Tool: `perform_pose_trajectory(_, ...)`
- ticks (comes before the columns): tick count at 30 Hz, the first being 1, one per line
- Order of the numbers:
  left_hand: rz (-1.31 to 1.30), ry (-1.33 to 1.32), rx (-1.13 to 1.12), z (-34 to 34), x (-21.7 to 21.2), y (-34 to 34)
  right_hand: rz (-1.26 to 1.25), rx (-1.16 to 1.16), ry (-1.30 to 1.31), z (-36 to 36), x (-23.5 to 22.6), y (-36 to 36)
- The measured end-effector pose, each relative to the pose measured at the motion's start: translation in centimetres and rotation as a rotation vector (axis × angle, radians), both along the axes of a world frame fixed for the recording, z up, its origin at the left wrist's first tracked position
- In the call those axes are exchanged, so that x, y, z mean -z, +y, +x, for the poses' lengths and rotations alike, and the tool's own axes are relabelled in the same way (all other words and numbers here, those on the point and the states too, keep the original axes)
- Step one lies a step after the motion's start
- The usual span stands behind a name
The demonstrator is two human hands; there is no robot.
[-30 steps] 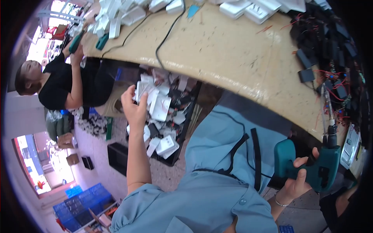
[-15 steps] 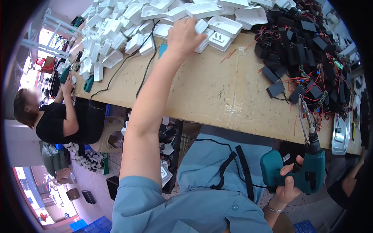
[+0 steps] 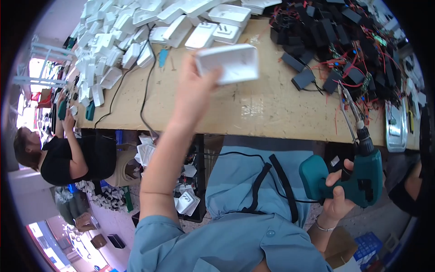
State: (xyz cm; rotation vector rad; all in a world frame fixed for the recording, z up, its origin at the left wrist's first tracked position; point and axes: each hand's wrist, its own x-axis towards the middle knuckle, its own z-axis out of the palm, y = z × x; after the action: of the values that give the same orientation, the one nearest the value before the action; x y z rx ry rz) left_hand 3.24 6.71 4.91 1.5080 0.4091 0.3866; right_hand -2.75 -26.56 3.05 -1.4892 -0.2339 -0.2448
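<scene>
White box (image 3: 242,63) hangs above the middle of the table (image 3: 244,106), its hollow side toward the camera. Far left, a co-worker (image 3: 68,161) in black holds a green tool (image 3: 62,110). Next comes a heap of white boxes (image 3: 127,22), reaching along the table's far side. The left hand (image 3: 192,84), slightly blurred, pinches the box by its left end, thumb inside the hollow. Farther right lies a heap of black boxes (image 3: 331,34). Nearer, the right hand (image 3: 337,206) curls around the handle of a green soldering gun (image 3: 369,177), its tip pointing up; whether a finger presses the trigger, I cannot tell. Far right, a metal tray (image 3: 396,143) lies on the table.
</scene>
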Motion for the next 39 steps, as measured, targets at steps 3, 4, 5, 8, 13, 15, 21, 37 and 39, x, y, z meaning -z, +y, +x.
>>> perform_pose_trajectory(3,0.292,-0.033,0.131,-0.5,3.1,-5.1,0.024,0.001,0.022,-0.2,-0.1,0.0)
perform_pose_trajectory(4,0.498,-0.063,0.168,-0.8,3.4,-6.0,0.022,0.009,0.025,-0.4,-0.2,0.0)
perform_pose_trajectory(5,0.485,-0.067,0.182,-0.8,3.3,-6.5,0.019,0.023,0.028,-0.5,-0.3,-0.1)
perform_pose_trajectory(8,0.754,0.000,0.150,-0.8,2.6,-6.5,0.010,0.050,0.021,-0.6,-0.2,-0.6)
perform_pose_trajectory(13,0.711,-0.117,0.188,-0.4,2.7,-5.6,0.051,0.045,0.051,-0.8,-0.3,-0.6)
perform_pose_trajectory(15,0.717,-0.116,0.198,-0.4,2.3,-5.5,0.067,0.029,0.052,-0.8,-0.2,-0.7)
perform_pose_trajectory(21,0.895,-0.354,0.173,1.7,-0.6,-4.5,0.073,0.078,0.054,-1.0,-0.5,-2.0)
perform_pose_trajectory(37,1.460,-0.508,0.582,14.7,-2.5,-20.0,0.135,0.194,-0.038,-0.8,0.3,-6.0)
perform_pose_trajectory(39,1.463,-0.523,0.671,15.3,-4.0,-20.0,0.138,0.229,-0.034,-1.1,0.0,-6.3)
